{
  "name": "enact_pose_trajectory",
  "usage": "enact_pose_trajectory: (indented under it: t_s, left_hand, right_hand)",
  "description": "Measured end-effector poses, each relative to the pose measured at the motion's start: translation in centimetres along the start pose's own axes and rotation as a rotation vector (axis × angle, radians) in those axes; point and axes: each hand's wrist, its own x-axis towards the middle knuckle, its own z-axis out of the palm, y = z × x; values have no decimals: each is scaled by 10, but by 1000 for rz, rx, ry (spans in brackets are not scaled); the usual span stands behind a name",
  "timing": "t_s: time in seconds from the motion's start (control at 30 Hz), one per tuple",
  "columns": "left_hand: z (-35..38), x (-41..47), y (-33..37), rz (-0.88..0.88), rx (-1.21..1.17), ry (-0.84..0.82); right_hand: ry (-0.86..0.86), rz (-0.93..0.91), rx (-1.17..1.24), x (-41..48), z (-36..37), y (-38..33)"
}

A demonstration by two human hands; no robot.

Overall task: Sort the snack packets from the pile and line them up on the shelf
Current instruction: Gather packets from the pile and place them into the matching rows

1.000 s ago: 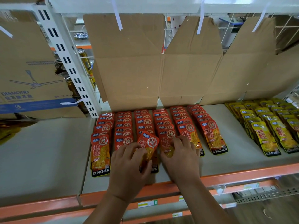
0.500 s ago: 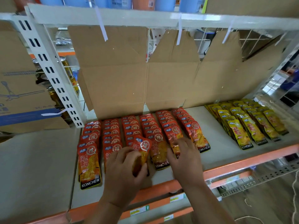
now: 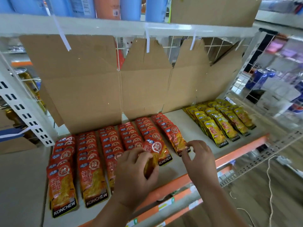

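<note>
i'm in the lining-up step, working the red rows. my left hand (image 3: 136,174) is curled round one red packet (image 3: 148,167), thumb and fingers gripping it just above the shelf (image 3: 173,172), beside the near end of the fifth row (image 3: 146,128). my right hand (image 3: 200,158) pinches the bottom edge of the end packet (image 3: 177,140) of the sixth row, which lies on the shelf. the yellow packets (image 3: 221,123) sit apart, further right. i judge the next move as squaring that end packet with its row, then laying the held one flat at a row's front, label outward, overlapping like the rest.
</note>
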Motion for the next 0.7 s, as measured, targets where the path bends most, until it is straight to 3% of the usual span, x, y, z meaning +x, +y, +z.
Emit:
enact_pose_trajectory:
  t_s: [0.2,0.5,0.7]
  left_hand:
    - [40,9,25,-95,83,-3]
    - [96,37,68,-438,331,185]
    - [115,33,83,-564,462,185]
  right_hand:
    - [-44,-97,63,42,3,39]
    - [-233,-332,221,106,30,83]
    - [-293,-384,294,114,41,97]
